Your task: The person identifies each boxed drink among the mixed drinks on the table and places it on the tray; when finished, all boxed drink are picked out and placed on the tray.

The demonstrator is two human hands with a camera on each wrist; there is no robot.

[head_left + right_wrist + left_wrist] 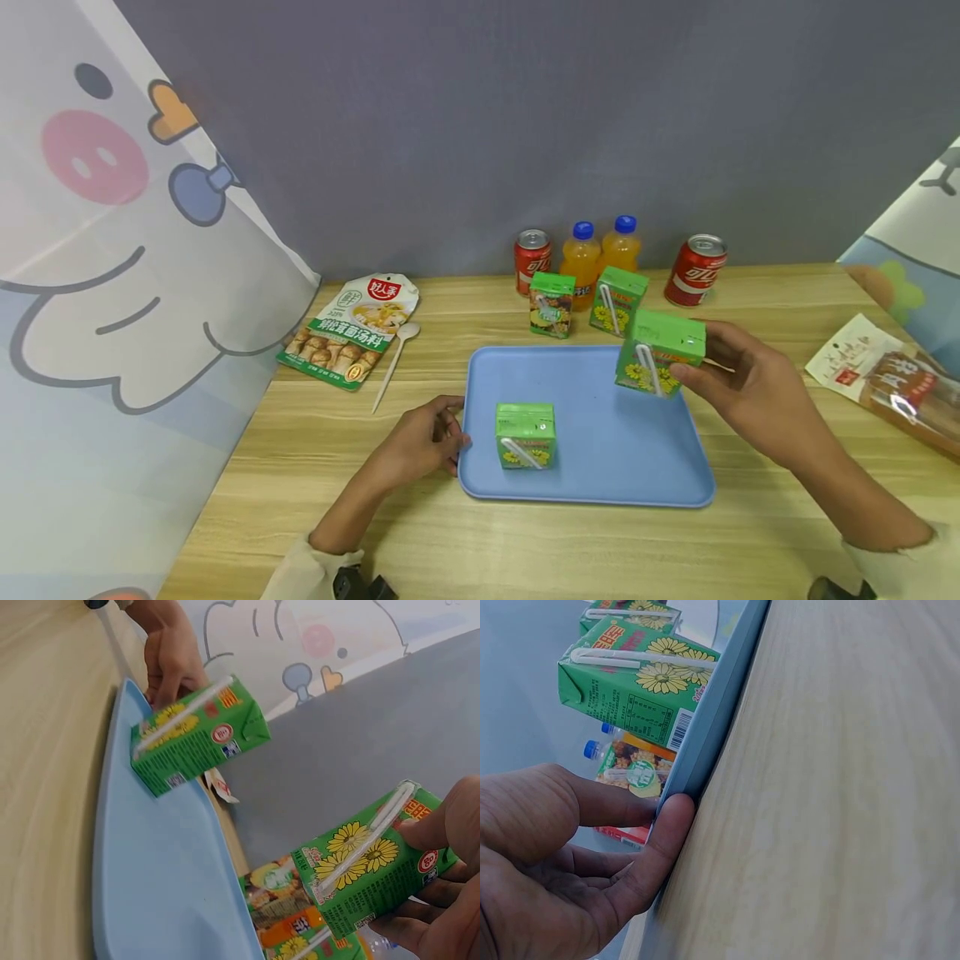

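My right hand point(757, 383) grips a green drink carton point(660, 354) with daisies and a white straw, thumb on the front and fingers behind. That carton is raised over the far right part of a blue tray point(600, 475). At the tray's left rim, my left hand point(420, 446) pinches the edge between thumb and finger, as the left wrist view shows up close. A second green daisy carton point(525, 437) stands upright inside the tray, on its left side. In the right wrist view the held carton point(367, 862) is tilted, its straw facing the camera.
Behind the tray stand another daisy carton point(617, 300), a brown-and-green carton point(551, 304), two orange drink bottles point(579, 258), and red cans point(696, 271). A soup-mix pouch point(352, 333) and white spoon point(393, 367) lie left. A brown food packet point(892, 375) lies right.
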